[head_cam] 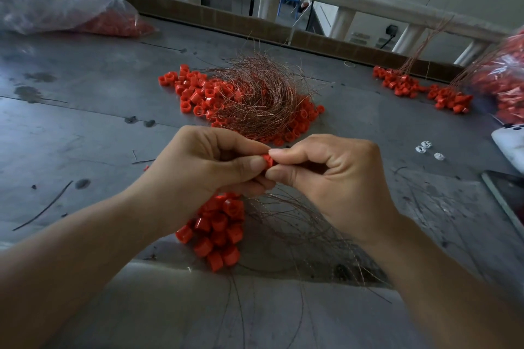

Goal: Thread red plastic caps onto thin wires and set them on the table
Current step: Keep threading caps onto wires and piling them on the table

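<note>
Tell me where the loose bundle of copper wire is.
Head view: the wire bundle lies mid-table atop the loose red caps, just beyond the left hand and right hand, which pinch one red cap between them.

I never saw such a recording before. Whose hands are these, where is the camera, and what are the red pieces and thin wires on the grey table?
There is no machine: a person wears one camera on the head, so you look down at their bare hands. The left hand and the right hand pinch one red cap. On the grey table lies a pile of caps tangled with copper-coloured wires. Another cluster of caps shows below the hands; a plastic bag lies far left.
</note>
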`<action>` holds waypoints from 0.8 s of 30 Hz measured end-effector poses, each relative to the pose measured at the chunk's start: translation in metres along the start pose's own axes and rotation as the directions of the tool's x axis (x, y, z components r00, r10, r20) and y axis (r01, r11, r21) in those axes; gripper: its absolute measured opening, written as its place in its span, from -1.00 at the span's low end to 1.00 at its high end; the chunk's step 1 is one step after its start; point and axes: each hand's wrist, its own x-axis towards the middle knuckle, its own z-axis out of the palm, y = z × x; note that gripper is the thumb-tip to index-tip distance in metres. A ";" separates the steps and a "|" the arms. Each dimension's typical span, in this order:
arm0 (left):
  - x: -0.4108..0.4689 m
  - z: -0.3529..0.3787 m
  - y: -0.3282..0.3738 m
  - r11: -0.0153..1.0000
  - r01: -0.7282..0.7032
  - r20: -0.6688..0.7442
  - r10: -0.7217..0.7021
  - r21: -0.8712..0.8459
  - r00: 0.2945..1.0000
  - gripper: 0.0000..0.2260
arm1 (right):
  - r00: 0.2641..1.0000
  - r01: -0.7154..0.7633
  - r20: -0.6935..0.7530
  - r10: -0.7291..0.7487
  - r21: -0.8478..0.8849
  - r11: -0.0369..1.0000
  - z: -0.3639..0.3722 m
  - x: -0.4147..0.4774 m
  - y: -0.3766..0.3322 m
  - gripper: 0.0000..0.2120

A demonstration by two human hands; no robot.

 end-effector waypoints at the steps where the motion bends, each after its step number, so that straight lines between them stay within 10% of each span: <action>1: 0.000 0.000 0.000 1.000 0.001 0.008 -0.001 -0.004 1.000 -0.79 | 1.000 -0.006 0.007 0.005 0.027 1.000 -0.001 0.001 0.000 -0.78; 14: -0.002 -0.008 0.004 0.999 0.038 0.174 -0.042 0.026 0.984 -0.87 | 0.987 -0.060 0.156 0.041 0.116 0.991 -0.005 0.003 -0.002 -0.70; 24: -0.004 -0.008 0.002 0.997 -0.064 0.241 0.054 0.038 0.969 -0.52 | 0.956 0.071 0.288 -0.052 -0.054 0.996 -0.005 0.003 -0.005 -0.81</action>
